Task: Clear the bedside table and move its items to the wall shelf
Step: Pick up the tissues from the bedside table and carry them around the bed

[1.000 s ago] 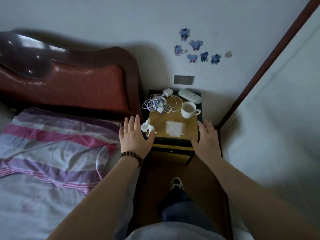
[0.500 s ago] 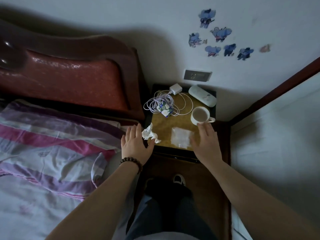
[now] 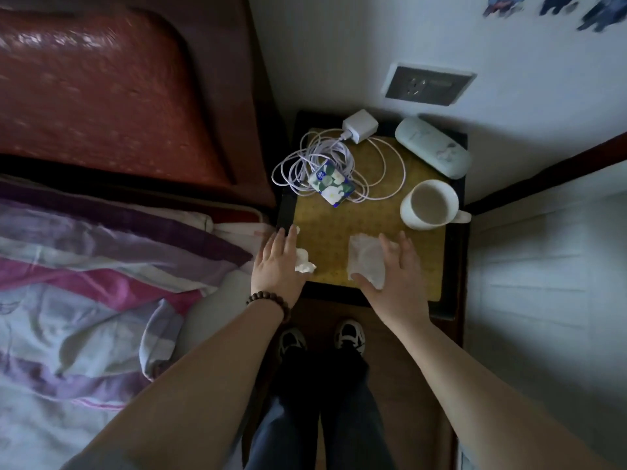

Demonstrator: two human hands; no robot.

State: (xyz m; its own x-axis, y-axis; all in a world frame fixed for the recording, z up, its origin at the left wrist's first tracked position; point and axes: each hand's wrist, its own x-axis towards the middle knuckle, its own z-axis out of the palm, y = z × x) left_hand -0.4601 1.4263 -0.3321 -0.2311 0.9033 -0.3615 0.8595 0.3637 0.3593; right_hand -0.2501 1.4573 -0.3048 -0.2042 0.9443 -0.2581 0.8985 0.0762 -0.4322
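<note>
Head view. We see both hands lowered over the near edge of the bedside table; a second ago they rested at its front corners, and the camera has since closed in on the tabletop. The left hand lies flat, fingers extended, gripping nothing; the crumpled tissue touches its thumb side. The right hand is spread open over the flat tissue, partly covering it, with no grip formed yet. Beyond the right fingertips stands the mug; farther off lies the glasses case. Ahead of the left hand sit the tissue pack, the coiled cable and the charger. We judge that collection starts with the tissues. All items remain on the table; the wall shelf is out of frame.
</note>
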